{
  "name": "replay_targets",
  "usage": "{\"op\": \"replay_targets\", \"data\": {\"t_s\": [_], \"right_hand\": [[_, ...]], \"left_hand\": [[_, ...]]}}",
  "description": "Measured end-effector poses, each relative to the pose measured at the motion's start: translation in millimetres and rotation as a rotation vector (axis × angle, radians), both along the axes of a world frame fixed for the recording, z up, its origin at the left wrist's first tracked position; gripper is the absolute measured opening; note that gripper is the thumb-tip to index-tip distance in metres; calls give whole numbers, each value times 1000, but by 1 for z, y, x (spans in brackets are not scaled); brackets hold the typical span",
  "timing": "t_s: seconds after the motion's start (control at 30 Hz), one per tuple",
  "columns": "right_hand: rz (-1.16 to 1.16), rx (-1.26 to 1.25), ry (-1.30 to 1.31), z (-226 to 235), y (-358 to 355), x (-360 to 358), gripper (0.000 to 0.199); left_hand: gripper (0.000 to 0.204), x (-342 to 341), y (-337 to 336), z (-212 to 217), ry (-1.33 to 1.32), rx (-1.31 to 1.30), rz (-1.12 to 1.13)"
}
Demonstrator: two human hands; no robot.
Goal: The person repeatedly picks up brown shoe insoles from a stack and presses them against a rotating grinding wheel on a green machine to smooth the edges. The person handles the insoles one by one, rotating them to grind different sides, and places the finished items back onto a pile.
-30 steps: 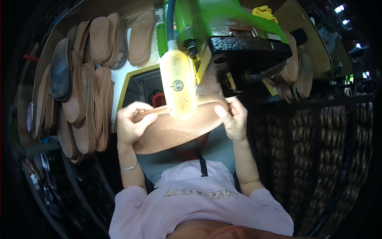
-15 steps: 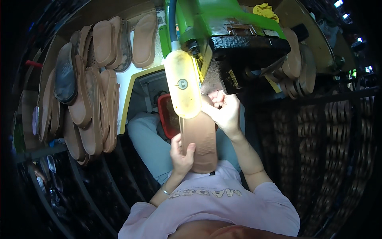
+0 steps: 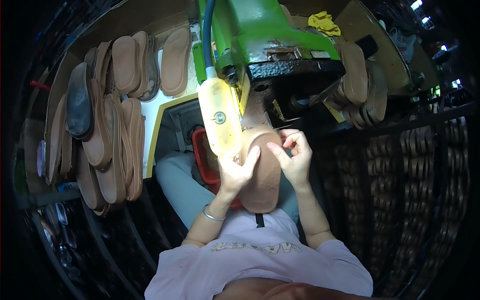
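A tan shoe sole (image 3: 262, 172) stands lengthwise in front of me, its far end under the head of a green machine (image 3: 265, 35). My left hand (image 3: 235, 172) grips the sole's left edge with fingers laid across its face. My right hand (image 3: 295, 155) holds the right edge near the top, fingers curled by the machine's black underside. A pale yellow lamp housing (image 3: 220, 122) hangs just left of the sole and hides part of it.
Many brown soles (image 3: 107, 130) are stacked on a bench at the left. More soles (image 3: 357, 80) lie right of the machine. A red tray (image 3: 205, 162) sits below the lamp. Dark racks (image 3: 415, 190) filled with soles stand at the right. A yellow cloth (image 3: 324, 21) lies on the machine.
The sole went from lying crosswise between both hands to standing lengthwise. My left hand moved from its left end onto its face, and the far end went up under the machine.
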State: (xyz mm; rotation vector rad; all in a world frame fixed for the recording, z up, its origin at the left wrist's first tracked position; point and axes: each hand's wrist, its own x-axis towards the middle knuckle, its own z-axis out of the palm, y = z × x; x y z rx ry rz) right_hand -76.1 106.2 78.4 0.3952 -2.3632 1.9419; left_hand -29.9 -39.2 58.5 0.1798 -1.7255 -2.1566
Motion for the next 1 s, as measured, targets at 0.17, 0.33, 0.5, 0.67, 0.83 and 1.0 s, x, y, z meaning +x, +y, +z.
{"op": "replay_targets", "data": {"t_s": [0.17, 0.33, 0.5, 0.67, 0.83, 1.0], "right_hand": [[-9, 44, 139, 10, -28, 1, 34], [304, 208, 11, 48, -21, -4, 44], [-168, 346, 259, 84, 112, -20, 41], [-562, -734, 110, 96, 133, -31, 46], [-214, -1256, -59, 67, 88, -93, 39], [-476, -770, 170, 82, 98, -131, 35]], "left_hand": [[33, 22, -2, -11, -51, 202, 167], [41, 34, 4, -13, 33, 177, 168], [43, -11, -52, -25, 27, 145, 118], [43, -40, -205, -91, -291, 318, 763], [43, -71, -242, -120, -352, 534, 791], [43, -87, -256, -122, -325, 595, 812]]}}
